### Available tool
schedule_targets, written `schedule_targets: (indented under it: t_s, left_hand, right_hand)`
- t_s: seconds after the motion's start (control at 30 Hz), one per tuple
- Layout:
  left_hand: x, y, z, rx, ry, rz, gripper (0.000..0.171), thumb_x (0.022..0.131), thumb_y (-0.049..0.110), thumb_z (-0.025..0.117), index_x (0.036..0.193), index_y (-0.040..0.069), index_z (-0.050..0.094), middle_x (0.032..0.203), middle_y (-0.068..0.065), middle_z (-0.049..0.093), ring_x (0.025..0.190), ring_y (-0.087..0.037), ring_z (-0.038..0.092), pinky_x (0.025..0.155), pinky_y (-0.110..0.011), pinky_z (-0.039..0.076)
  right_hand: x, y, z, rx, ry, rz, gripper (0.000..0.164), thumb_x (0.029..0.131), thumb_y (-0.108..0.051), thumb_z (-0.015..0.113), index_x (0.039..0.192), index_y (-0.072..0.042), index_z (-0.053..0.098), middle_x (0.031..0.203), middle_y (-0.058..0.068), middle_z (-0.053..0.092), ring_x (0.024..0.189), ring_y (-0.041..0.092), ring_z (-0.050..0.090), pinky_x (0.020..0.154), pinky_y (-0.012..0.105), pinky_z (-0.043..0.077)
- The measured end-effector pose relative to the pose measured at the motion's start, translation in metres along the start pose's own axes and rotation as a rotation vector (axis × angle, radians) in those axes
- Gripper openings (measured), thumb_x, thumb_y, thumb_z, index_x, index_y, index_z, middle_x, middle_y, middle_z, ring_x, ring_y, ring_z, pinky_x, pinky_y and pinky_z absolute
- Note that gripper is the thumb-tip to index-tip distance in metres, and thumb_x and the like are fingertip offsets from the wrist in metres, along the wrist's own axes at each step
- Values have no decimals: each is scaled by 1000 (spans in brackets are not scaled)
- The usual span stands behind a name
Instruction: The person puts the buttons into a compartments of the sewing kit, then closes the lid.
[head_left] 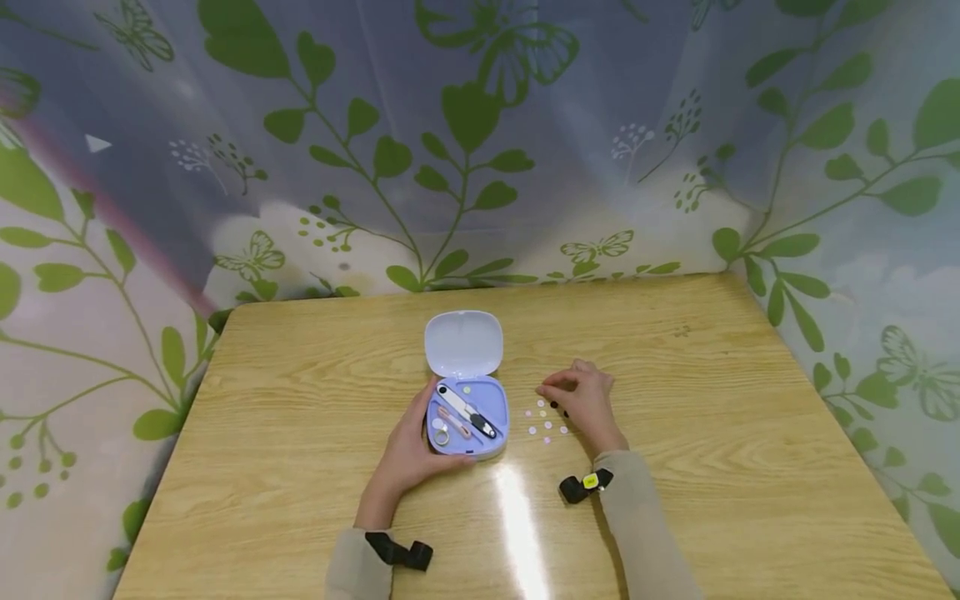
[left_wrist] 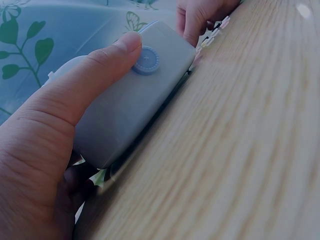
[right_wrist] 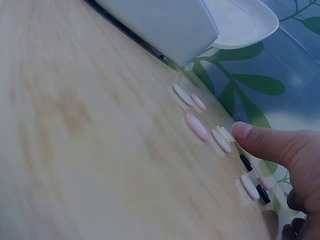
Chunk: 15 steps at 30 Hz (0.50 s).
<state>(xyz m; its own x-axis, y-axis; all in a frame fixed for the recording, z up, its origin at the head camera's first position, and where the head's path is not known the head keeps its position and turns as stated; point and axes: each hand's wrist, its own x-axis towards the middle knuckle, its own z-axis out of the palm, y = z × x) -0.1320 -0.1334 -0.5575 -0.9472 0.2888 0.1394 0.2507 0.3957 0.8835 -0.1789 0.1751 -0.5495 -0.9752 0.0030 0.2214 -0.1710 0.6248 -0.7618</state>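
Note:
An open lavender-and-white case [head_left: 491, 400] stands on the table with its lid [head_left: 463, 343] raised at the back. Inside lie a white-and-black tool [head_left: 467, 410], a small pink tool [head_left: 454, 422], a metal ring-like piece [head_left: 442, 436] and a pale yellow button [head_left: 467, 390]. My left hand [head_left: 408, 450] grips the case from the left, its thumb along the front near a round blue catch [left_wrist: 147, 61]. My right hand [head_left: 588, 404] bends over several loose buttons [head_left: 547, 425], with thumb and forefinger tips close together at the table. I cannot tell whether a button is between them.
The loose buttons, white, pink, yellowish and black, lie right of the case on the wooden table [head_left: 300, 467]. A leaf-patterned curtain [head_left: 465, 208] hangs along the back and sides. Black wrist cameras [head_left: 397, 552] sit on both sleeves.

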Motion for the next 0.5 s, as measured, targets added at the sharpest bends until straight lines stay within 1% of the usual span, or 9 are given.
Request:
schedule_targets:
  t_s: [0.1,0.23,0.37,0.43,0.5]
  left_hand:
    - [0,1,-1,3,2,-4,133,56,48,96,160,25,17,159,1,30,144,-23,30,116,-48,26]
    - [0,1,-1,7,0,5,132,57,48,96,160,25,16,160,-1,30,144,-25,30,116,-50,27]
    - [0,1,-1,1,0,-5,133,56,48,96,160,25,16,160,-1,30,145,-25,30,116,-51,26]
    - [-1,2,-1,-1,1,-16,133,56,48,96,160,26,17,160,1,30,145,-24,30,117,-50,26]
    - [-1,1,-1,-6,3,-21,132,56,49,96,160,27,17,160,1,30,145,-24,29,117,-50,25]
  right_hand:
    - [0,0,0,2,-9,8,15,76,-23,88,82,-12,79,75,-3,52,82,19,49,89,46,20]
    - [0,-2,-2,31,-15,21,16,76,-22,88,83,-11,79,75,-2,53,82,20,50,90,46,19]
    - [1,-5,-4,54,-21,35,16,76,-22,88,85,-11,79,75,-1,52,82,20,49,92,47,19]
    - [1,-6,-4,64,-15,27,17,77,-22,87,85,-11,79,75,-1,52,82,20,49,93,47,19]
    - [2,-9,-5,78,-5,13,16,76,-21,87,84,-10,79,75,1,52,83,21,49,98,50,18]
